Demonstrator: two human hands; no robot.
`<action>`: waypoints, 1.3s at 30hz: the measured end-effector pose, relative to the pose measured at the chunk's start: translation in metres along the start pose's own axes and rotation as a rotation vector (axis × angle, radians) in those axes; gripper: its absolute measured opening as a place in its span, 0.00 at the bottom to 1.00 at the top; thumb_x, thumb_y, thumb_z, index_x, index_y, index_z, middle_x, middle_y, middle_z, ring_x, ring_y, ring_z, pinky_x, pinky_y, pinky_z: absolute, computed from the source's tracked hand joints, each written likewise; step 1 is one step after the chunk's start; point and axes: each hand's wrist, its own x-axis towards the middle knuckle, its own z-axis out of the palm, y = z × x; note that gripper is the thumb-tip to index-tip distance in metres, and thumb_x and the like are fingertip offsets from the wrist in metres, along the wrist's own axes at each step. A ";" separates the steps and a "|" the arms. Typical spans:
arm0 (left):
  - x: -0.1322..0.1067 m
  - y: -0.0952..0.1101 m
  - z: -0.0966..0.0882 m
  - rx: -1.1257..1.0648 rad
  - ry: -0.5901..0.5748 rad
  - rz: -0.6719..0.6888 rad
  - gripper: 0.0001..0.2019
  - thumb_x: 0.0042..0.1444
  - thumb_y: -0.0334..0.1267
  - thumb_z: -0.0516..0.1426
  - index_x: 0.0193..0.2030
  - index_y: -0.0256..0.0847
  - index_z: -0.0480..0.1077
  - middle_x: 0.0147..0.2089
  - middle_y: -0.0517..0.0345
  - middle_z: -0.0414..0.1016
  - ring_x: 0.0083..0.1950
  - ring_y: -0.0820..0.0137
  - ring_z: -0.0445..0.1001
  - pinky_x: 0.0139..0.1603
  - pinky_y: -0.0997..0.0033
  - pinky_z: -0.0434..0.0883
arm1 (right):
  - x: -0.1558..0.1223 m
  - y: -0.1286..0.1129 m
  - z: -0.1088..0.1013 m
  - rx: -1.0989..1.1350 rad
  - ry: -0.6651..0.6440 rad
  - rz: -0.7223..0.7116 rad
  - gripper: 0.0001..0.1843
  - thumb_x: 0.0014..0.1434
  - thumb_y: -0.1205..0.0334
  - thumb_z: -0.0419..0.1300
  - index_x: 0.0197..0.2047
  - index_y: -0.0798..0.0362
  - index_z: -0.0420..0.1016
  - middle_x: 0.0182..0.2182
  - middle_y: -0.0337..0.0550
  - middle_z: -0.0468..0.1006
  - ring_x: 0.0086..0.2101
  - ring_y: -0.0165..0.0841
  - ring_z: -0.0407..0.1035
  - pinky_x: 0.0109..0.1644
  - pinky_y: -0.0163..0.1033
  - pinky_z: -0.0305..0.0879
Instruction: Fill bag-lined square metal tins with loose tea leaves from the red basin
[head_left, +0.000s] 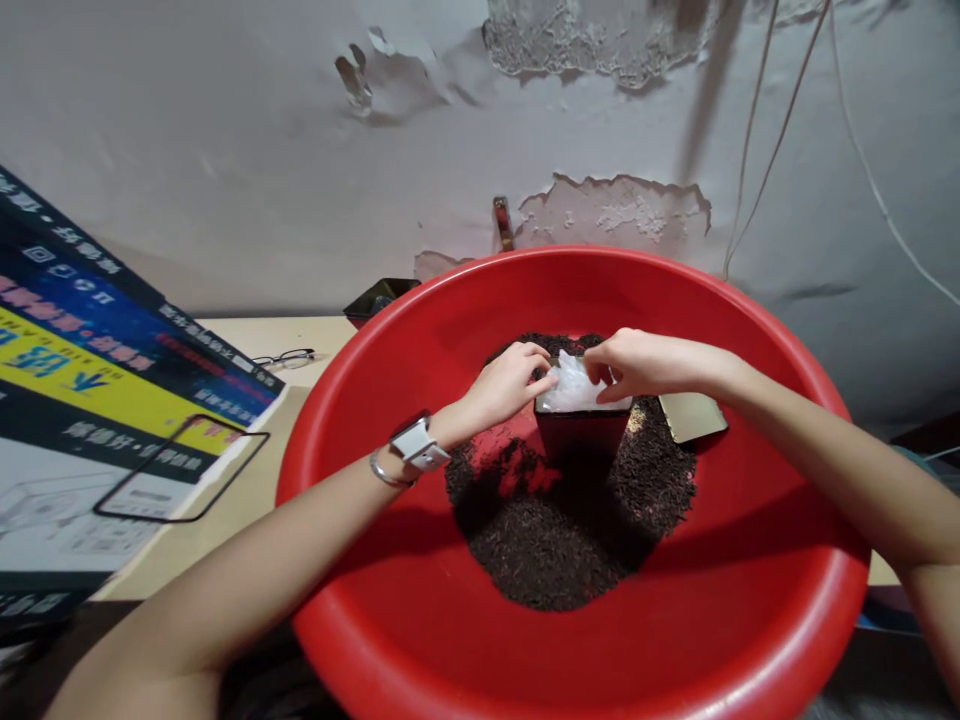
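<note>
A big red basin (pixel 375 420) fills the middle of the view, with a heap of dark loose tea leaves (pixel 570 540) in its bottom. A small dark square tin (pixel 581 432) stands upright in the heap. Over its mouth lies a clear plastic bag (pixel 574 388). My left hand (pixel 506 385) pinches the bag's left side. My right hand (pixel 637 362) pinches its right side at the tin's rim. Both hands have fingers curled on the plastic. A flat metal lid (pixel 694 416) lies on the leaves just right of the tin. My left wrist carries a white watch (pixel 420 447).
A large printed cardboard box (pixel 97 400) leans at the left on a pale table (pixel 247 480). Eyeglasses (pixel 289 357) lie by the wall. A dark tin (pixel 375 298) sits behind the basin. Peeling wall and hanging cords (pixel 772 130) are behind.
</note>
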 end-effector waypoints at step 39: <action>-0.007 0.024 -0.025 -0.921 0.129 -0.215 0.17 0.41 0.39 0.65 0.39 0.37 0.72 0.37 0.57 0.76 0.39 0.68 0.73 0.45 0.64 0.70 | -0.009 -0.001 -0.004 0.371 0.608 -0.157 0.17 0.53 0.60 0.59 0.46 0.57 0.66 0.37 0.43 0.76 0.37 0.30 0.69 0.43 0.36 0.62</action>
